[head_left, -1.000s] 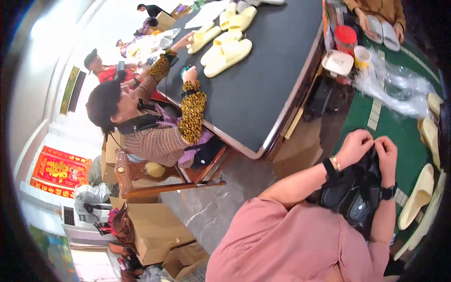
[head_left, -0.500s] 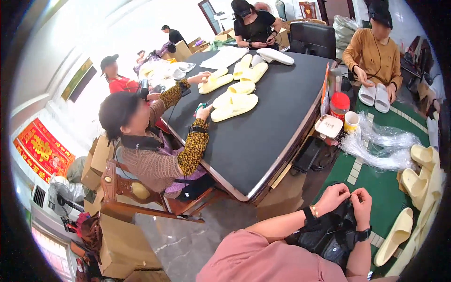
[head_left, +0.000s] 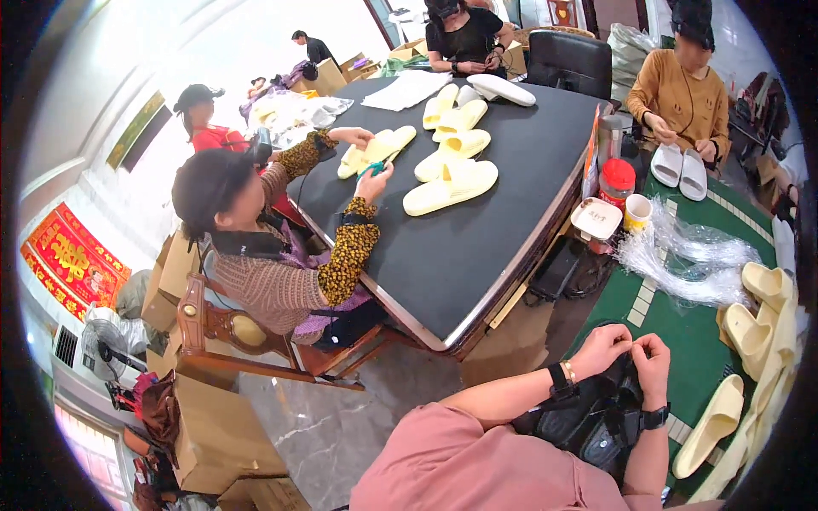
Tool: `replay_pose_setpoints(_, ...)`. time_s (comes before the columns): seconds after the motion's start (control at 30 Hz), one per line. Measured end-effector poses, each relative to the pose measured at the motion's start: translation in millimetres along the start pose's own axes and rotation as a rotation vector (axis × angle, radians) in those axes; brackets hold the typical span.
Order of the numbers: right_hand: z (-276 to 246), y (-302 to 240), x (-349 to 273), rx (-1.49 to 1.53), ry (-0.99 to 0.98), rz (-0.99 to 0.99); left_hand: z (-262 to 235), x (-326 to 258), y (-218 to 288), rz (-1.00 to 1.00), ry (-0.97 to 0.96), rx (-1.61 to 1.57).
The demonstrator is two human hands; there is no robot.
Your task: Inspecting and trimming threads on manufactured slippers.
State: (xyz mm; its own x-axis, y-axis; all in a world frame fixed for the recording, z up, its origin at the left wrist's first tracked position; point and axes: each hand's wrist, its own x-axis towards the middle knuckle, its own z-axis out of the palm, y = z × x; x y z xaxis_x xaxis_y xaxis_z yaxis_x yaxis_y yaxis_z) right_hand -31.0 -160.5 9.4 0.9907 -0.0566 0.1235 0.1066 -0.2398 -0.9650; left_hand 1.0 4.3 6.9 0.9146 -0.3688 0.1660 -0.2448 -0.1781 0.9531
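Low at the right, my left hand (head_left: 600, 351) and my right hand (head_left: 652, 363) meet fingertip to fingertip, both in a pinch. Whatever lies between the fingers is too small to make out. Directly beneath them is a pair of black sandals (head_left: 588, 419), tilted and partly covered by my forearms. Their straps sit close under my right hand. A green mat (head_left: 615, 300) spreads beyond my hands, with a bundle of clear plastic ties (head_left: 682, 264) on it.
Cream slippers (head_left: 711, 424) line the mat's right side. A lidded white container (head_left: 596, 219), a red-lidded jar (head_left: 618, 180) and a paper cup (head_left: 637, 211) stand ahead. A co-worker with green-handled scissors (head_left: 372, 169) handles cream slippers at the black table (head_left: 426, 281); another sits by grey slippers (head_left: 680, 170).
My hands stay pinched together over the black sandals, shifted only slightly. At the black table, the co-worker's scissors have moved up to a pair of cream slippers.
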Motion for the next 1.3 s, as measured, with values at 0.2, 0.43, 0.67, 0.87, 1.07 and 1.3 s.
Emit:
replay_pose_setpoints(0.2,-2,3,1,0.158,0.077,0.066,0,0,6,0.008,0.043,-0.060)
replay_pose_setpoints(0.43,-1,5,0,0.089,0.028,0.034,3,-1,-1,0.032,0.044,0.018)
replay_pose_setpoints(0.67,2,8,2,-0.012,0.023,0.016,8,1,-8,0.057,0.058,0.071)
replay_pose_setpoints(0.87,1,1,3,-0.061,0.012,-0.013,2,1,-1,0.000,0.003,0.056)
replay_pose_setpoints(1.07,-7,-10,-6,0.058,0.224,-0.088,-77,43,47,-0.205,0.091,-0.321)
replay_pose_setpoints(1.3,-29,-33,-58,-0.212,0.189,-0.001,-302,96,36,-0.133,0.644,-0.436)
